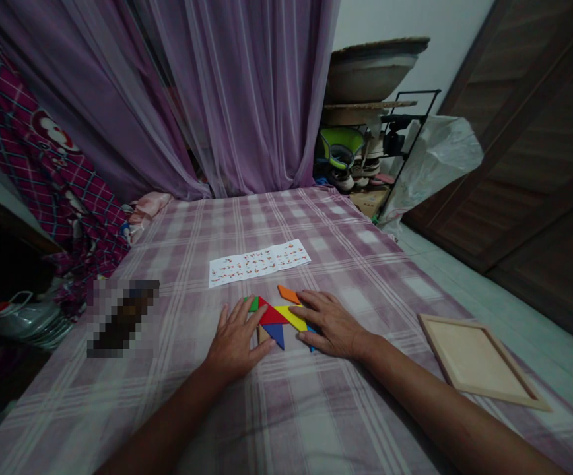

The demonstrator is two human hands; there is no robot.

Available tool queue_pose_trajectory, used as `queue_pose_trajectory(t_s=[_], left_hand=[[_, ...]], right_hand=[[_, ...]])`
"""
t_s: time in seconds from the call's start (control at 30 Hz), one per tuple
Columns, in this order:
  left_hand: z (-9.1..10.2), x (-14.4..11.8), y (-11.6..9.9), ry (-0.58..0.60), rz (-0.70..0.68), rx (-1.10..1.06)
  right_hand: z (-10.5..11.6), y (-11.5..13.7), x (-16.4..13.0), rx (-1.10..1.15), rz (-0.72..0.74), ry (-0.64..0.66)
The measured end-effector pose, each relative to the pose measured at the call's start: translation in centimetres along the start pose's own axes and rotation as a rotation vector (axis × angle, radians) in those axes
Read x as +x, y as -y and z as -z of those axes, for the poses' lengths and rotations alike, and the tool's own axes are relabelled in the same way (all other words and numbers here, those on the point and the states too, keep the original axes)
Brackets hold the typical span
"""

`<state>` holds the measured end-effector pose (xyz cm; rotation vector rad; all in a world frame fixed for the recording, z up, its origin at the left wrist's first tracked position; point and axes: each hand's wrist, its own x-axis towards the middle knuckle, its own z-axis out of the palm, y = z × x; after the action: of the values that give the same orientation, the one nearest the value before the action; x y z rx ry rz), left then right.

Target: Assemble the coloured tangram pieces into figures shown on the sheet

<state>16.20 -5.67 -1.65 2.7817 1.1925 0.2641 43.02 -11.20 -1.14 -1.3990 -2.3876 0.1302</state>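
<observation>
Head view looks down on a bed (346, 251) covered in a soft checked cloth of mauve and pale lilac, slightly rumpled. Both bare hands lie flat on it, palms down, on either side of a cluster of flat tangram pieces (280, 316) with sharp straight edges and a smooth painted finish.

The left hand (235, 342) rests with its fingers (243, 315) spread loosely and extended, gripping nothing; the fingertips reach a small green piece (253, 303) and the edge of a red triangle (270, 313). The right hand (329, 323) also lies open and flat, fingers a little apart, closed around nothing; its fingertips touch a yellow piece (292, 316), and the hand covers part of a blue piece whose corner peeps out beneath it. A darker blue triangle (276, 334) points downward between the two hands, touching the red and yellow pieces. An orange parallelogram (289, 294) lies just beside the cluster on its far side, near the right hand's fingertips.

Beyond the pieces lies a long white paper sheet (259, 262) printed with rows of small red figures, too small to read. To the right, well apart, a shallow square wooden tray (482, 390) of pale unfinished wood with a raised rim sits at the bed's edge. Sheer purple curtains (237, 92) hang in soft folds behind the bed.
</observation>
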Motion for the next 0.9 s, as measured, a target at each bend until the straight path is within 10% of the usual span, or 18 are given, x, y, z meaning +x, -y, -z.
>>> queue_pose_trajectory(t_s=[0.4, 0.63, 0.9], left_hand=[[-0.1, -1.6, 1.1, -0.013, 0.032, 0.005], [0.7, -1.1, 2.8, -0.120, 0.000, -0.044], [2.5, 0.6, 3.8, 0.000, -0.156, -0.148]], right_hand=[[0.8, -0.1, -0.9, 0.071, -0.039, -0.034], [1.3, 2.3, -2.0, 0.050, -0.360, -0.093], [3.2, 3.6, 1.0, 0.078, -0.437, 0.103]])
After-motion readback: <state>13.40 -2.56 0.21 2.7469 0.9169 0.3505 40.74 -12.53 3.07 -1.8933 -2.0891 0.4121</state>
